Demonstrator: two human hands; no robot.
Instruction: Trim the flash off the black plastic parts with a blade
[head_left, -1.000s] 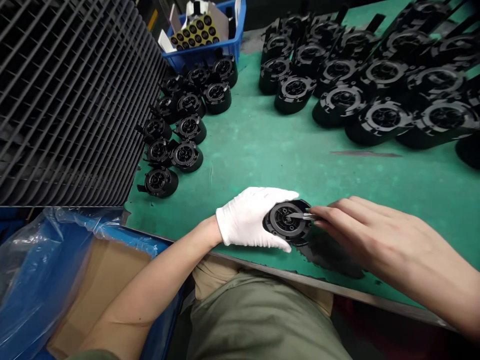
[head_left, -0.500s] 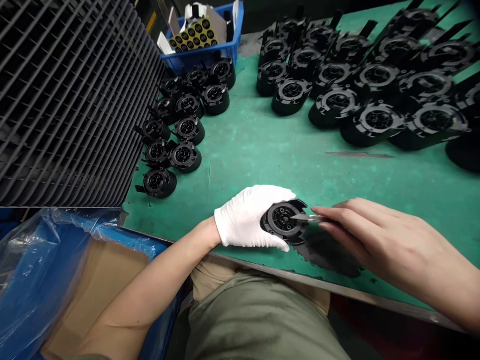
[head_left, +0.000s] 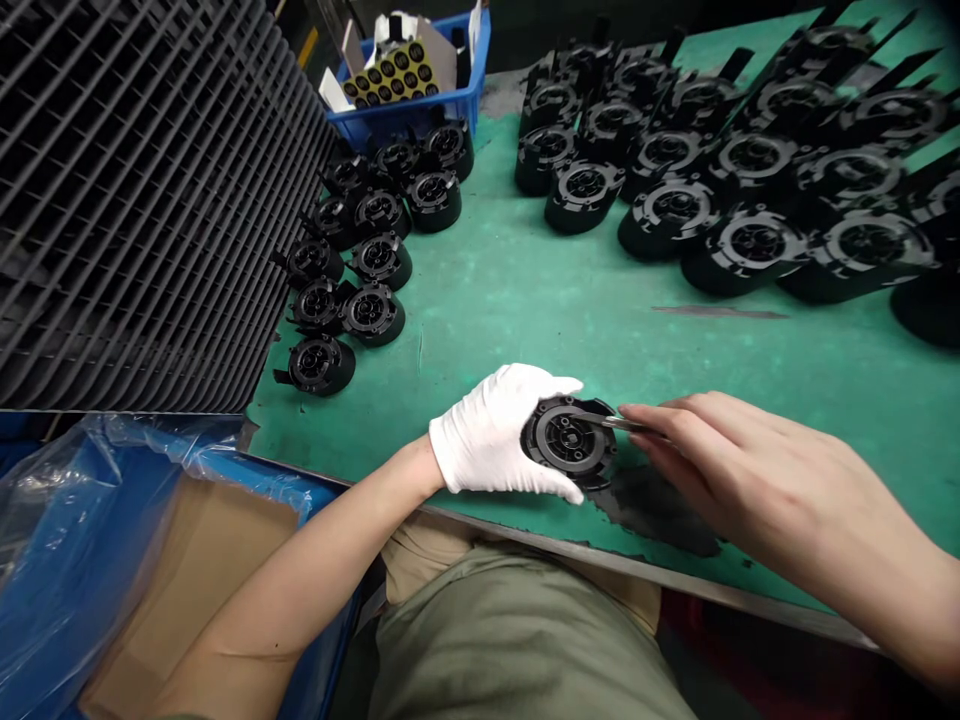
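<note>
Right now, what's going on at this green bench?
A person holds a round black plastic part in their white-gloved left hand and touches its face with a small metal tool pinched in the fingers of their bare right hand. Rows of similar black parts stand on the green bench mat ahead, with a blue crate beyond them.

Surface: a green-matted tabletop (head_left: 525, 300) is carrying everything, with a metal strip (head_left: 645, 570) running along its near edge.
Left group: black round plastic housings (head_left: 373, 313) are standing in a tight cluster.
Right group: more black housings (head_left: 667, 210) are sitting in staggered rows.
Mark: a grey scuff (head_left: 716, 312) is showing between them.
</note>
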